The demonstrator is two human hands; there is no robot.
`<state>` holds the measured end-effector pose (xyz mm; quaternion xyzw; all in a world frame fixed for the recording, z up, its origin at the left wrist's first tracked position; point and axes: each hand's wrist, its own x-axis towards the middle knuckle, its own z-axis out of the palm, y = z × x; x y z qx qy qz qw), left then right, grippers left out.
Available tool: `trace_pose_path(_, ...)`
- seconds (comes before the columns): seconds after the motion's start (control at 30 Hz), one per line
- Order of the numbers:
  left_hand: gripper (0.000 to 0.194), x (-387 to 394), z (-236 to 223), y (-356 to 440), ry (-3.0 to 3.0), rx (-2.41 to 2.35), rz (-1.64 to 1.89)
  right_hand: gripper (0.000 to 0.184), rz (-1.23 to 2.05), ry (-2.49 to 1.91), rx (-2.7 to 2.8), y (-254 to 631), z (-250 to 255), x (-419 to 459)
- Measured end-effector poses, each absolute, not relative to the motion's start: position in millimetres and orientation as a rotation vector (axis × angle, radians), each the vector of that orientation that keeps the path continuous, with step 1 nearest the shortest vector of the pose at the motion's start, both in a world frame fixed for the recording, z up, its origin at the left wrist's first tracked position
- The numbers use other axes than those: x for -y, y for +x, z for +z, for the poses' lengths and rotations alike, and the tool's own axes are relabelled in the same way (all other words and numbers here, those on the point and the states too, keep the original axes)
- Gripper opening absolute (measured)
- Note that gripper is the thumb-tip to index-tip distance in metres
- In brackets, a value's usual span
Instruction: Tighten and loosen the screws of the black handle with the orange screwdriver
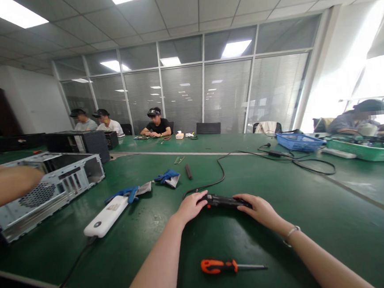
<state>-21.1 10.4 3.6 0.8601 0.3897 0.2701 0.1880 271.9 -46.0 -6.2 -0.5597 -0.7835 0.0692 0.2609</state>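
Observation:
A long, narrow black device (pixel 225 201) with a small red patch near its left end lies across the space between my hands, low over the green table. My left hand (pixel 193 205) grips its left end, fingers on top. Its right end is gripped by my right hand (pixel 257 208), which has a bracelet at the wrist. A black cable (pixel 223 172) runs from near my left hand across the table; whether it joins the device is hidden. Nearer to me lies a screwdriver (pixel 219 266) with an orange and black handle, its shaft pointing right.
A white power strip (pixel 106 218), blue-grey gloves (pixel 168 178) and a dark bar (pixel 189 171) lie left of centre. Beside an open metal computer case (pixel 78 179), another person's arm (pixel 12 181) reaches in. Blue basket (pixel 298 143) and green basket (pixel 367 150) stand right; several people sit around.

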Motion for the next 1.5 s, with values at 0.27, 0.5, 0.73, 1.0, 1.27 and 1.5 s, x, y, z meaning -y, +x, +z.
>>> trace_pose_path(0.27,0.05,-8.8,4.3,-19.6,2.418,-1.102,0.794,0.038,0.183,-1.496,2.076,275.7,-9.8,42.8)
trace_pose_path(0.5,0.046,-7.9,4.5,-18.6,2.395,-1.039,0.934,0.038,0.188,-1.426,2.057,278.2,-12.2,39.0)
trace_pose_path(0.73,0.044,-9.4,3.7,-18.0,2.37,-1.028,0.939,0.036,0.173,-1.411,2.062,277.4,-11.1,39.7)
trace_pose_path(1.0,0.045,-8.2,8.3,-18.3,2.351,-1.051,0.895,0.036,0.144,-1.423,2.046,276.0,-11.5,40.2)
trace_pose_path(1.27,0.043,-8.9,5.8,-20.4,2.264,-1.005,0.917,0.038,0.18,-1.445,2.074,278.4,-10.3,40.1)
trace_pose_path(1.5,0.039,-7.3,10.3,-20.5,2.224,-0.99,0.909,0.039,0.266,-1.455,2.091,277.8,-6.0,41.5)
